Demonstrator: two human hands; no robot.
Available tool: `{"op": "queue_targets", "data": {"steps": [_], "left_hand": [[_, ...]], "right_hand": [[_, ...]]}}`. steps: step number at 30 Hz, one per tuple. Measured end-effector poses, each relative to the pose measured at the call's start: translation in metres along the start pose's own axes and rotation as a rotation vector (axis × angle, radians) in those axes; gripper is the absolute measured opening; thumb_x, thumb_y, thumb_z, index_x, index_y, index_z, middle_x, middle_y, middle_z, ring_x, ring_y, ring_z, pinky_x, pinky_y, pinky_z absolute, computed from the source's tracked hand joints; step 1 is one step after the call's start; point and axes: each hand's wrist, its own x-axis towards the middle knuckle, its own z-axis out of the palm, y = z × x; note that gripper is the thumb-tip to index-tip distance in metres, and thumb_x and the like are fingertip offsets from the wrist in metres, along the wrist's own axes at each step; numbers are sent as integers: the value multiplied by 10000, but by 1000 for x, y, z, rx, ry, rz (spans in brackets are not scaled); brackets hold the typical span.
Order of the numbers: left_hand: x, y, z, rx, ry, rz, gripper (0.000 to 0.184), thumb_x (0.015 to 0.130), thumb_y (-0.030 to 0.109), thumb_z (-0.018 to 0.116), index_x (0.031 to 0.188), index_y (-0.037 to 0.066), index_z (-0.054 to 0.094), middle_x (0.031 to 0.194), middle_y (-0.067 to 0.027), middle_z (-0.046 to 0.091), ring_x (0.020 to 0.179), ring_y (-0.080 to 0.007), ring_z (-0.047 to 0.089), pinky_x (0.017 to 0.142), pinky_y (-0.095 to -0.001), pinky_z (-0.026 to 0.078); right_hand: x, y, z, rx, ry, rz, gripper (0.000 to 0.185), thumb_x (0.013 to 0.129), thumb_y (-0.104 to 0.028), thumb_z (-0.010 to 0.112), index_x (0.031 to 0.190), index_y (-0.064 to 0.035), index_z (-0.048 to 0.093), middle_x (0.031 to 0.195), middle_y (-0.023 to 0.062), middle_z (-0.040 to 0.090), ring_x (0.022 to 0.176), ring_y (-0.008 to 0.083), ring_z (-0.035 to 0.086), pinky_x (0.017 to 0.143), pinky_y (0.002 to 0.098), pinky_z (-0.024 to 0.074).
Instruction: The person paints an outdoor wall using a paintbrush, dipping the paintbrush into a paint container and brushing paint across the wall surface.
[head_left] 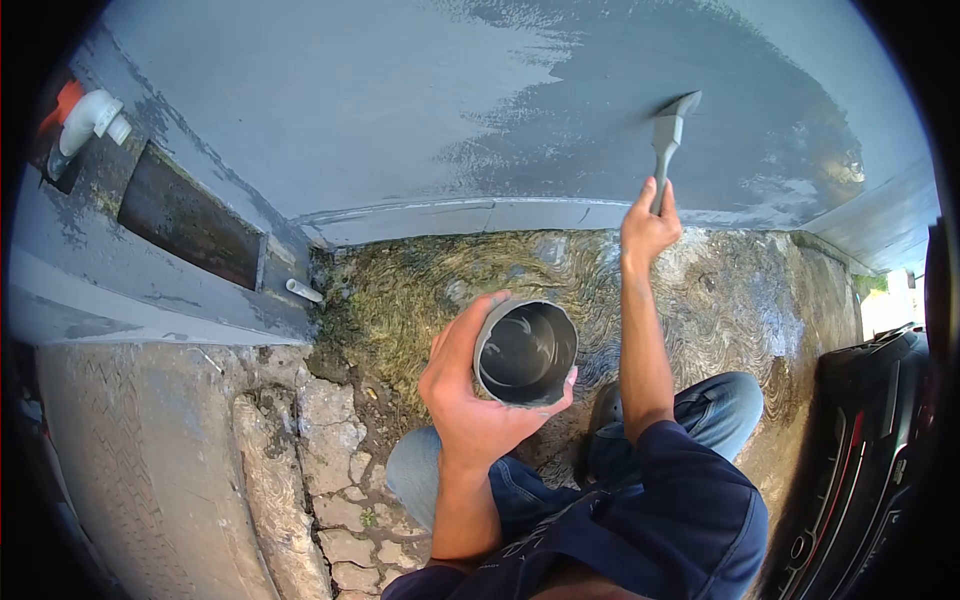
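While left fingers (pixel 462 335) wrap cup (pixel 567 335) — grey paint (pixel 512 356) inside — right fingers (pixel 645 198) pinch brush (pixel 668 130).

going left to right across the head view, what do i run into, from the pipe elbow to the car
White pipe elbow → dark rectangular recess → short pipe stub → round container in the left hand → brush in the right hand → black car.
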Motion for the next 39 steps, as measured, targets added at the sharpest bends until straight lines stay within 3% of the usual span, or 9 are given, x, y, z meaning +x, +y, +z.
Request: {"op": "queue_targets", "data": {"steps": [4,9,11,13,17,20,23,35,39], "left_hand": [[2,3,-2,34,7,0,728,526,86,890,1177,-68,603,1012,-105,693,914,-155,673,830,-302,537],[-3,4,-2,-9,56,-17,740,503,138,902,1162,-46,619,1012,-119,699,912,-217,681,831,-337,538],[-5,5,-3,-17,71,-21,759,481,192,918,1151,-24,635,1029,-143,707,929,-285,694,843,-379,541],[-4,9,-6,12,23,-2,743,522,85,890,1185,-77,594,990,-96,691,897,-148,666,821,-299,533],[-5,12,-5,-4,34,-6,746,524,88,894,1188,-77,595,1005,-100,692,910,-154,669,827,-303,535],[-7,9,-3,-19,103,2,739,486,207,918,1138,-6,644,1038,-136,706,910,-287,691,830,-375,534],[-7,10,-5,6,83,-5,738,481,215,920,1133,4,646,1043,-131,706,908,-287,688,827,-373,528],[-8,16,-5,-3,69,16,735,519,105,897,1172,-64,607,1029,-119,699,938,-173,680,844,-313,542],[-5,18,-5,48,86,70,727,523,105,898,1171,-55,611,1009,-109,705,918,-167,687,827,-307,546]], "right_hand": [[-62,-63,28,214,-80,-203,289,944,-88,613,1223,-14,642,532,5,580,417,85,527,347,294,361],[-129,-102,36,434,-402,-555,264,888,-105,687,1132,-3,671,587,134,632,443,179,608,398,348,424],[-124,-101,32,448,-438,-517,264,891,-123,693,1133,-19,683,582,117,628,445,157,594,402,339,416],[-105,-100,25,441,-485,-297,260,894,-156,707,1127,-40,705,570,69,610,458,99,547,408,308,388],[-18,-44,1,337,-236,-84,250,921,-194,704,1117,-39,726,589,-50,556,497,38,449,421,237,290],[43,6,-25,327,-31,95,247,937,-212,672,1041,5,728,574,-23,567,487,60,467,440,244,305],[52,13,-28,136,141,-81,245,947,-205,644,1003,20,727,557,-5,564,475,69,467,439,258,315],[-111,-126,38,452,-496,-400,193,899,-135,675,1067,-44,698,548,174,573,462,253,625,431,361,430],[-52,-84,25,444,-291,-135,212,919,-196,688,1023,-15,724,539,-14,538,493,51,472,449,259,354]]}}
